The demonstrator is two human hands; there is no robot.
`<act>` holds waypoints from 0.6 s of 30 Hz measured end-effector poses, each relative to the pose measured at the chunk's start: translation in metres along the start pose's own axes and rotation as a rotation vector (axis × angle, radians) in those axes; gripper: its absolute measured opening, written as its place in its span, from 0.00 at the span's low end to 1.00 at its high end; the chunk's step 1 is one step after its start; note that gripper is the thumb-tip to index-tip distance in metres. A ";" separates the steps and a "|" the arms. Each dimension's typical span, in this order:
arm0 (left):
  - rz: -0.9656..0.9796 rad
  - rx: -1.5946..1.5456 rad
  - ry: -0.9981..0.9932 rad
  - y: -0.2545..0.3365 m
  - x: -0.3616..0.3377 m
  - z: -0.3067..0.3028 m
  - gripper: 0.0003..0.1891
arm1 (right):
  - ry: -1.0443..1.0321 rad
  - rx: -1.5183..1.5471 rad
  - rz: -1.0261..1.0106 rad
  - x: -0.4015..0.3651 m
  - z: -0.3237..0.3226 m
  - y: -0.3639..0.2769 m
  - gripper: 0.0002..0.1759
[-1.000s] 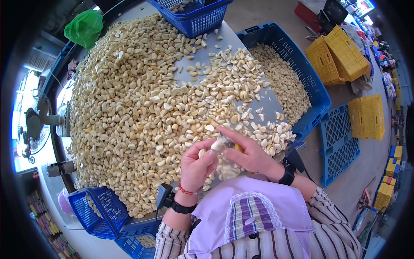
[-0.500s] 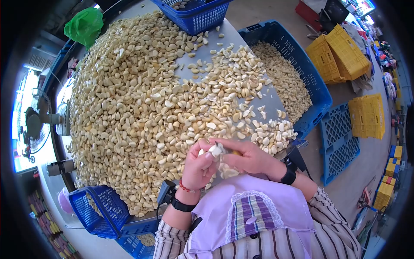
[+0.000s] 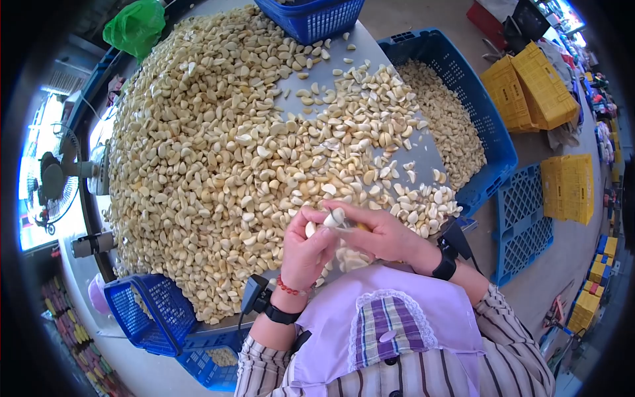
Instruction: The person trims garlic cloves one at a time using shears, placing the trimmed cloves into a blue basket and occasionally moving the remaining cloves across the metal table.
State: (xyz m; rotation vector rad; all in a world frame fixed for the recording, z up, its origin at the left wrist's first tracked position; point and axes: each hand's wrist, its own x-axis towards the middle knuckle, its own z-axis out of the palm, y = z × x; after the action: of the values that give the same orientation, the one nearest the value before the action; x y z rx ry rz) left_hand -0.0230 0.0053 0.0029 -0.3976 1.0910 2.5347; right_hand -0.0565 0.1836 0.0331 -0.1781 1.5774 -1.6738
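Note:
Pale, half-moon-shaped pieces (image 3: 198,152) are heaped over a grey table (image 3: 430,155). At the table's near edge, my left hand (image 3: 308,243) has its fingers closed around white pieces (image 3: 334,218). My right hand (image 3: 377,233) meets it there, thumb and fingers pinched at the same pieces. Something small and yellow shows in my right hand, too hidden to name. More pale pieces lie below and between the two hands, over the front of a purple apron (image 3: 331,301).
A large blue crate (image 3: 493,126) of pieces adjoins the table's right side. Blue baskets stand at the far edge (image 3: 321,23) and lower left (image 3: 149,311). Yellow crates (image 3: 542,86) and a blue pallet (image 3: 526,225) are on the right. A fan (image 3: 59,173) stands at left.
The view has shifted slightly, so the table and crates appear a little higher and further right. Both hands stay together, with small changes in the fingers and the held pieces.

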 end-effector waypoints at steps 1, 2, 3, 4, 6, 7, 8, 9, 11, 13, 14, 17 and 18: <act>-0.002 0.001 0.005 0.000 0.001 0.000 0.06 | -0.007 0.033 -0.022 0.002 -0.001 0.003 0.31; -0.013 0.007 0.036 0.000 0.001 0.001 0.07 | -0.010 0.036 -0.021 0.002 0.000 0.003 0.31; -0.026 0.013 0.068 0.001 0.001 0.001 0.07 | -0.007 0.049 0.001 0.002 0.000 0.002 0.30; -0.028 0.012 0.073 0.003 -0.001 -0.001 0.07 | -0.006 0.061 0.025 0.003 0.000 0.002 0.29; -0.016 -0.318 -0.015 0.018 -0.009 -0.013 0.09 | 0.071 0.154 0.097 0.006 -0.009 0.007 0.29; 0.151 -0.353 0.120 0.027 -0.016 -0.021 0.12 | 0.154 0.239 0.164 0.007 -0.017 0.009 0.28; 0.317 -0.385 0.255 0.040 -0.026 -0.034 0.16 | 0.154 0.243 0.169 0.006 -0.027 0.009 0.28; 0.448 -0.468 0.150 0.064 -0.041 -0.060 0.19 | 0.266 0.216 0.128 0.003 -0.039 0.010 0.28; 0.612 -0.325 0.287 0.130 -0.089 -0.116 0.17 | 0.372 0.190 0.092 -0.003 -0.051 0.014 0.27; 0.837 0.136 0.635 0.183 -0.136 -0.157 0.13 | 0.463 -0.427 -0.157 -0.006 -0.056 0.021 0.30; 0.977 0.472 0.922 0.202 -0.155 -0.177 0.13 | 0.459 -0.422 -0.155 -0.005 -0.053 0.024 0.30; 0.759 1.026 1.391 0.261 -0.235 -0.290 0.20 | 0.280 -0.888 -0.236 -0.002 -0.039 0.038 0.38; 0.499 1.629 1.571 0.268 -0.234 -0.288 0.23 | 0.271 -0.883 -0.240 0.000 -0.032 0.041 0.38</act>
State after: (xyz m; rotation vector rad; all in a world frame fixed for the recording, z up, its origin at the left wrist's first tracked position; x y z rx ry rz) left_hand 0.1072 -0.4275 0.0732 -1.5996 3.2815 0.2195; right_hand -0.0574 0.2128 -0.0104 -0.6266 2.5027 -1.0772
